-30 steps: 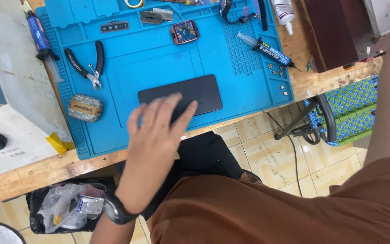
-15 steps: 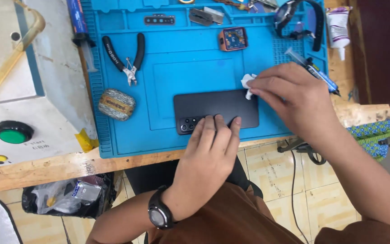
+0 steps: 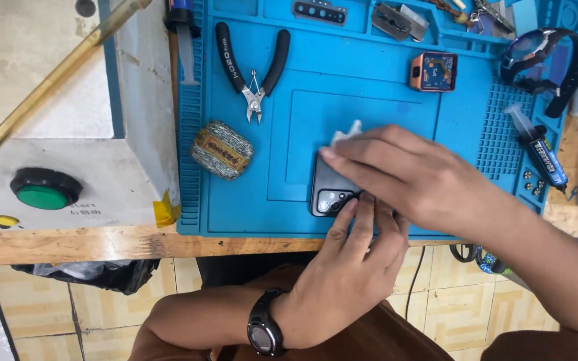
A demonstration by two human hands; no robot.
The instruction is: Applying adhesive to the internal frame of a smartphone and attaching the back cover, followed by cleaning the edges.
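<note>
A black phone lies back-up on the blue work mat, its camera cluster at the left end. My left hand, with a black wristwatch, presses its fingertips on the phone's near edge. My right hand lies across the phone and pinches a small white wipe against its left part. Most of the phone is hidden under both hands.
On the mat lie black-handled pliers, a woven grey pad, a small orange part, a blue tube and a black magnifier band. A white machine with a green button stands left. Wooden table edge runs below.
My right hand has slid left along the phone with the white wipe, from its right end to its left end. The left hand stays pressed on the near edge.
</note>
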